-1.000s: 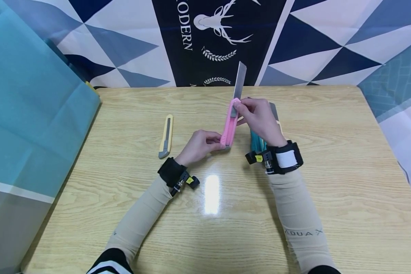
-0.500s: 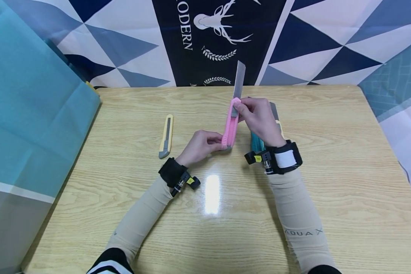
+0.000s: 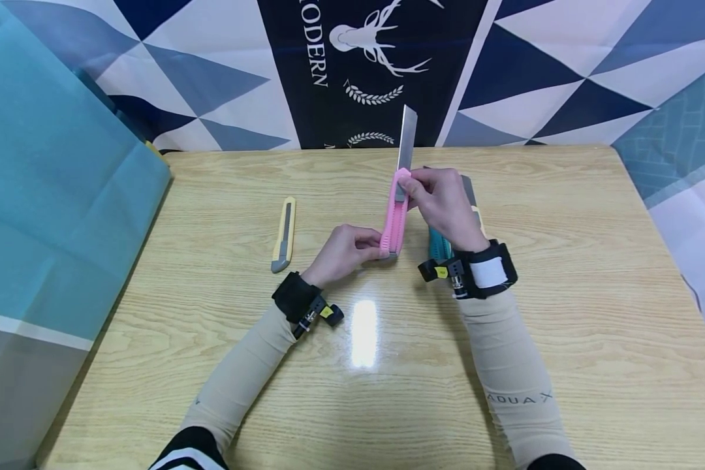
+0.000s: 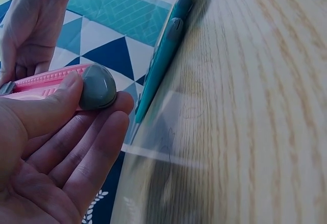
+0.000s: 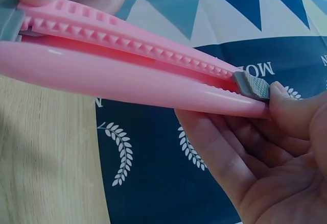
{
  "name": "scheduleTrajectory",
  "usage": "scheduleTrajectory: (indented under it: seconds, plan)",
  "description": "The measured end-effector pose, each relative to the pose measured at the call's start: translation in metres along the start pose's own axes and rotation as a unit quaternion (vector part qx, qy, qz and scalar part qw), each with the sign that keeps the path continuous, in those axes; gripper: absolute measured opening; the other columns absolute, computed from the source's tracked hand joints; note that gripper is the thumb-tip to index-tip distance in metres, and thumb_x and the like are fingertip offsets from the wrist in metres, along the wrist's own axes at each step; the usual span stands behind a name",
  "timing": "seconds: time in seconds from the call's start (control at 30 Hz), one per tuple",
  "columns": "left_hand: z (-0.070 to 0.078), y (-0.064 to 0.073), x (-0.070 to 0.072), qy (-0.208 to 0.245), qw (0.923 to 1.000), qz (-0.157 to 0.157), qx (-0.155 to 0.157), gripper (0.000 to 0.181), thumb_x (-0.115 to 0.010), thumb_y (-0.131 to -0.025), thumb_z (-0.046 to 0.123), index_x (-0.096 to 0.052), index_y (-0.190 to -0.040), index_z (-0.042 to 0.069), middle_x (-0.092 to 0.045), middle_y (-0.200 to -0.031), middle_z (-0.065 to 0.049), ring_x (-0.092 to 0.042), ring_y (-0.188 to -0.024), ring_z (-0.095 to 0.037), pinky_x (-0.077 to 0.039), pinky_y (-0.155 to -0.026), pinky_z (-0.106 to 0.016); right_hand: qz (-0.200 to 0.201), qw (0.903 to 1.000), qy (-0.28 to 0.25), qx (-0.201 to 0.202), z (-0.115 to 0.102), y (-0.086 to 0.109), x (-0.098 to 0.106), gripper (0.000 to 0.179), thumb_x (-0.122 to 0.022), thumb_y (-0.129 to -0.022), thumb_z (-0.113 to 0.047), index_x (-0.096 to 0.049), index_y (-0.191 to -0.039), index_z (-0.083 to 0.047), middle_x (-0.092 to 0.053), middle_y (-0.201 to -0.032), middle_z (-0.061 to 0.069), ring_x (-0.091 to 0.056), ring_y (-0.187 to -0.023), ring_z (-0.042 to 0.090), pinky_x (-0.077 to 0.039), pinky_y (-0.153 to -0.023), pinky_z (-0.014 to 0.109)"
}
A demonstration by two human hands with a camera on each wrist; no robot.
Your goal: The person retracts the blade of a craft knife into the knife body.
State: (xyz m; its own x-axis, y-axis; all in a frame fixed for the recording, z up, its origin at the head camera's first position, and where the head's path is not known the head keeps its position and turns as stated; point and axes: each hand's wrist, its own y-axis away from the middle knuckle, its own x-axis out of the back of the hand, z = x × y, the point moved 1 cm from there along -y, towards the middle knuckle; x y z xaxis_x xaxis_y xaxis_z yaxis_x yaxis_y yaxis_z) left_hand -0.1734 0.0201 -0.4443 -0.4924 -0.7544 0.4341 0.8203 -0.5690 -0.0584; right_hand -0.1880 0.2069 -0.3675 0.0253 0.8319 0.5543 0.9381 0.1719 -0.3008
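A pink utility knife (image 3: pixel 394 222) is held up over the table between both hands, its long grey blade (image 3: pixel 407 137) slid far out and pointing away. My left hand (image 3: pixel 343 251) pinches the grey-capped rear end (image 4: pixel 98 87) between thumb and fingers. At the front end my right hand (image 3: pixel 445 202) grips the body, its thumb at the grey slider (image 5: pixel 253 86), which sits near the front of the toothed slot. Behind the right hand lie teal utility knives (image 3: pixel 439 245) and part of a yellow one, mostly hidden by that hand and wrist.
Left of the hands, a yellow utility knife (image 3: pixel 284 235) with a grey end lies on the wooden table (image 3: pixel 211 313). A teal-covered block (image 3: pixel 70 183) borders the table's left side. Patterned cloth (image 3: pixel 223 78) hangs beyond the back edge.
Both hands keep their hold on the pink utility knife. Its blade tip has shifted slightly left in the head view; the grey slider stays near the front.
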Motion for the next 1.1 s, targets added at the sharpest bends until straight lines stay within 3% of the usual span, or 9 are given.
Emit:
scheduleTrajectory:
  seconds: [0.3, 0.73, 0.93, 1.1]
  plan:
    - [0.0006, 0.0008, -0.0012, 0.009, 1.0, -0.002, 0.002, 0.016, -0.071, -0.083, 0.011, -0.07, -0.097, 0.005, -0.071, -0.084, -0.004, -0.063, -0.07, -0.008, -0.055, -0.062, -0.024, -0.003, 1.0, 0.005, 0.006, 0.0, -0.0006, 0.0001, 0.021, -0.055, -0.095, -0.016, -0.069, -0.097, -0.002, -0.067, -0.075, 0.006, -0.061, -0.062, 0.008, -0.041, -0.046, 0.022]
    - [0.0016, 0.0008, 0.001, 0.017, 0.9998, -0.007, 0.008, 0.017, -0.07, -0.083, 0.011, -0.07, -0.099, 0.005, -0.071, -0.084, -0.003, -0.063, -0.07, -0.008, -0.056, -0.063, -0.026, -0.006, 1.0, 0.005, 0.004, 0.0001, -0.0012, -0.0011, 0.021, -0.056, -0.094, -0.019, -0.069, -0.095, -0.002, -0.067, -0.074, 0.006, -0.058, -0.061, 0.012, -0.029, -0.041, 0.026]
    - [0.0011, 0.0009, 0.0023, 0.02, 0.9997, -0.009, 0.015, 0.019, -0.071, -0.082, 0.013, -0.07, -0.1, 0.006, -0.071, -0.083, -0.003, -0.063, -0.07, -0.008, -0.055, -0.064, -0.027, -0.003, 1.0, 0.001, 0.004, 0.0016, -0.0018, -0.0027, 0.021, -0.057, -0.093, -0.019, -0.069, -0.095, -0.001, -0.067, -0.075, 0.009, -0.059, -0.063, 0.015, -0.036, -0.046, 0.022]
    - [0.0002, 0.0008, 0.0027, 0.022, 0.9996, -0.008, 0.014, 0.019, -0.071, -0.082, 0.014, -0.07, -0.099, 0.007, -0.071, -0.081, -0.002, -0.064, -0.07, -0.009, -0.055, -0.064, -0.027, 0.0, 1.0, -0.001, 0.007, 0.0023, -0.0021, -0.0034, 0.022, -0.057, -0.093, -0.018, -0.069, -0.094, 0.0, -0.067, -0.075, 0.01, -0.059, -0.062, 0.017, -0.034, -0.045, 0.022]
